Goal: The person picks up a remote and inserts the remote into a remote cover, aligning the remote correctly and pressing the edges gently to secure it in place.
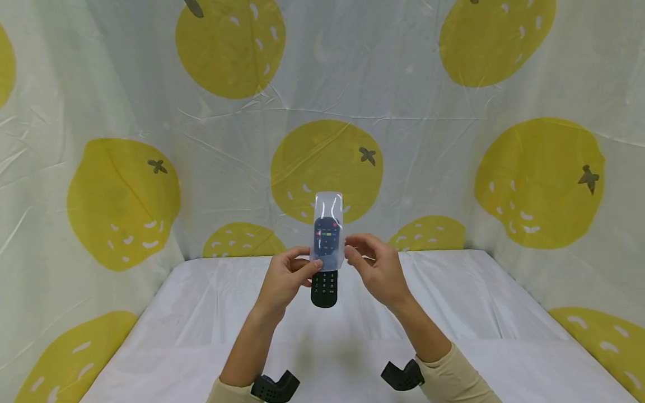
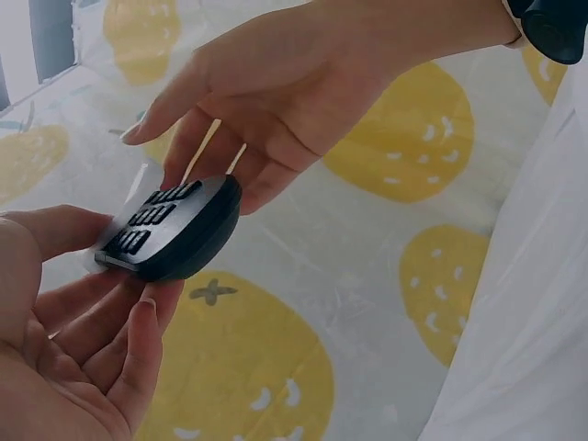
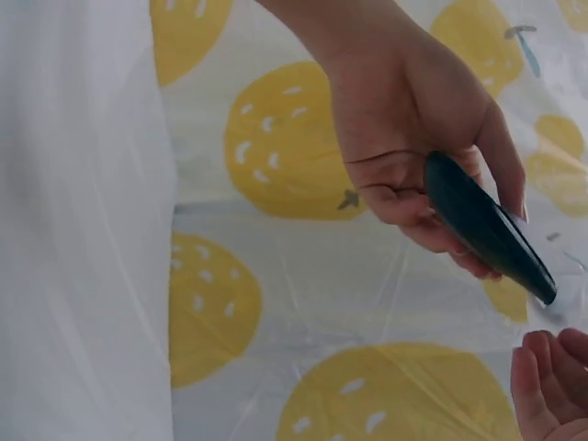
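Observation:
A black remote control (image 1: 324, 288) stands upright in front of me, its keypad end sticking out below a clear plastic sleeve (image 1: 328, 204) that covers the rest. My left hand (image 1: 287, 278) grips it at the sleeve's lower edge, thumb on the front and fingers behind. In the left wrist view the remote control (image 2: 175, 225) shows its rows of keys end-on. My right hand (image 1: 377, 270) is beside the sleeve's right edge, fingers loosely bent; contact with the sleeve is unclear. The right wrist view shows the remote's dark side (image 3: 487, 225) and my right fingertips (image 3: 542, 367) apart from it.
A white cloth-covered table (image 1: 201, 313) lies below both hands. Behind and at the sides hangs a pale curtain (image 1: 418, 168) printed with yellow fruit. Black wrist devices (image 1: 276, 387) sit on both forearms.

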Demonstrator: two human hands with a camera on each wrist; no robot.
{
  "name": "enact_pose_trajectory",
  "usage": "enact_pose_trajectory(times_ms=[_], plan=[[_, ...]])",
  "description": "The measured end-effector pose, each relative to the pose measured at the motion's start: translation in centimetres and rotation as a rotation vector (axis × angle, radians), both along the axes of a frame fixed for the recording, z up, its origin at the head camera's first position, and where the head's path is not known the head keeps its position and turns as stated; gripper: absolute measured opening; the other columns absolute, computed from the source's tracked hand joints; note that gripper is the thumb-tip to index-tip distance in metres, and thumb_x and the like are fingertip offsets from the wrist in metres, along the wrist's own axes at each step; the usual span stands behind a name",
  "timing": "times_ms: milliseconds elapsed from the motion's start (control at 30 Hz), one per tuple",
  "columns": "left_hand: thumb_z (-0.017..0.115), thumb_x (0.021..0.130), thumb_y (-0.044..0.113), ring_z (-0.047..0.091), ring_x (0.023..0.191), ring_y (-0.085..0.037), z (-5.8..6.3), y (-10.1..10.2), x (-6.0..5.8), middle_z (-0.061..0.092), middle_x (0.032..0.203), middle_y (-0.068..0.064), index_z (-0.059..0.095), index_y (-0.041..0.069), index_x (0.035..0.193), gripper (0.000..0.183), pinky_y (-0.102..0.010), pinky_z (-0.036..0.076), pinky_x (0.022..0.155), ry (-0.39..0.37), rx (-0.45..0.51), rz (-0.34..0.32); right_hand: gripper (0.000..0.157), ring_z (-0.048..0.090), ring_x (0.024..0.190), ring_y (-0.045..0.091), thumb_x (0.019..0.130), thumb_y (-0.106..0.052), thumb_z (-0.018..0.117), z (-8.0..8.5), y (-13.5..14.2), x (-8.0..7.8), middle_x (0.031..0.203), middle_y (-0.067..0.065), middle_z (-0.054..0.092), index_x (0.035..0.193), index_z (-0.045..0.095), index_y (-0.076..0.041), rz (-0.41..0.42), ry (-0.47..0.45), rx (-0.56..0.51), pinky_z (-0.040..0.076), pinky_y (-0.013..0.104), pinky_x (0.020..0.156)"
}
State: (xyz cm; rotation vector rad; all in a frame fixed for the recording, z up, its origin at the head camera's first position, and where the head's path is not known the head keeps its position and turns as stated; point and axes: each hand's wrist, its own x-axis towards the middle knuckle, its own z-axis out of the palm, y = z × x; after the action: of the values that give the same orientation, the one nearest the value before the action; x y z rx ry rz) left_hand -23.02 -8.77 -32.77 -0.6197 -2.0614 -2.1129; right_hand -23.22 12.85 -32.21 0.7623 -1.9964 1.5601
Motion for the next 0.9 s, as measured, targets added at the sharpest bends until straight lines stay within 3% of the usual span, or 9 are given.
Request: enact_pose_trajectory(times_ms=[167,300,900], plan=[[0.076,0.094,0.009,0.070,0.082,-0.023,0.06,0.03,0.05,0.076,0.093,-0.014,0.071,-0.001,0.122,0.030,-0.032,0.057,0.069,0.015,0.000,-0.002,0.032,0.072,0.099,0.025,0.101,-0.019,0.070,-0.04,-0.37,0.29,0.111,0.010,0.073,0.127,0.068,0.000,0.021,-0.100,0.058,0.060,0.032,0.083],[0.077,0.094,0.009,0.072,0.087,-0.025,0.10,0.09,0.11,0.076,0.096,-0.015,0.071,0.001,0.125,0.032,-0.034,0.058,0.072,0.024,-0.004,0.006,0.034,0.071,0.103,0.024,0.101,-0.020,0.070,-0.16,-0.54,0.44,0.113,0.009,0.073,0.130,0.068,-0.001,0.035,-0.122,0.087,0.059,0.033,0.085],[0.078,0.093,0.009,0.072,0.086,-0.028,0.08,0.11,0.17,0.076,0.097,-0.016,0.070,0.001,0.126,0.035,-0.034,0.058,0.071,0.069,-0.010,-0.011,0.025,0.072,0.089,0.021,0.100,-0.006,0.069,-0.50,-0.54,0.23,0.103,0.010,0.073,0.123,0.070,0.005,0.091,-0.014,0.030,0.059,0.029,0.083]])
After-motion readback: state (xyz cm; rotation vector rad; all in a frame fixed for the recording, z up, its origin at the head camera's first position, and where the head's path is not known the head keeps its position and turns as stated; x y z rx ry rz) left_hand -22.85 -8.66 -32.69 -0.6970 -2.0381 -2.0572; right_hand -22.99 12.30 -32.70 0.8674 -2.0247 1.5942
